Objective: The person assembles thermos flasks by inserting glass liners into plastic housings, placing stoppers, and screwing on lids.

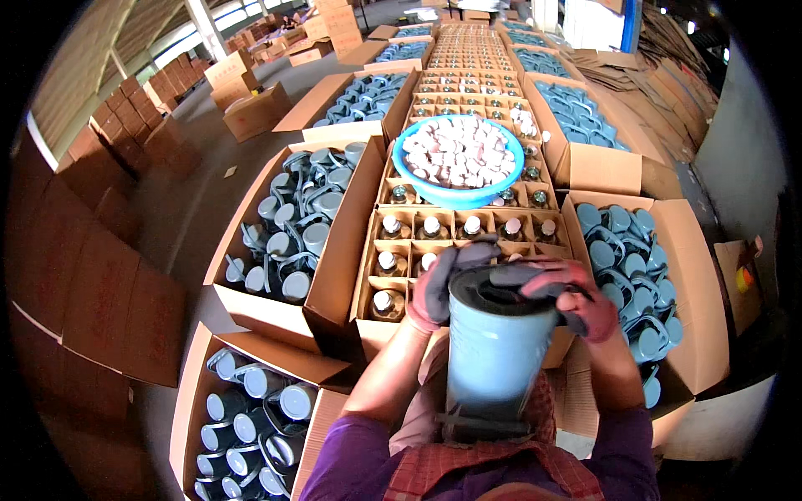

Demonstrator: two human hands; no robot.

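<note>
Close to my body stands a light blue cylinder (493, 359) with a black rim, like a thermos casing, upright and slightly tilted. My left hand (443, 284), in a grey and pink glove, closes round the left side of its top. My right hand (585, 301), gloved alike, grips the right side, with fingers over the rim. The inside of the cylinder is dark and partly hidden by my fingers. Just beyond my hands, a divided carton (361, 311) holds bottle-like glass flasks with white stoppers (431, 225).
A blue basin (464, 199) heaped with pale stoppers (459, 152) rests on the cartons ahead. Open boxes of blue-grey handled parts stand left (322, 288), lower left (188, 409) and right (697, 334). Stacked brown cartons (100, 309) line the far left; flattened cardboard (668, 100) lies at the back right.
</note>
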